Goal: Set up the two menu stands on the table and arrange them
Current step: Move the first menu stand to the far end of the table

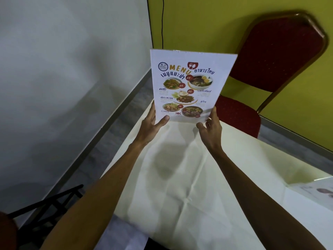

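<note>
A white menu stand (191,85) with food pictures and the word MENU stands upright at the far end of the table (180,177), facing me. My left hand (153,121) grips its lower left corner, thumb on the front. My right hand (211,123) holds its lower right edge with the fingertips. A second menu stand (317,189), clear and lying low, shows partly at the right edge of the table.
A cream tablecloth with fold creases covers the table. A red padded chair (270,69) with a gold frame stands behind the table against the yellow-green wall. Black chair legs (46,204) are on the floor at lower left, by the white wall.
</note>
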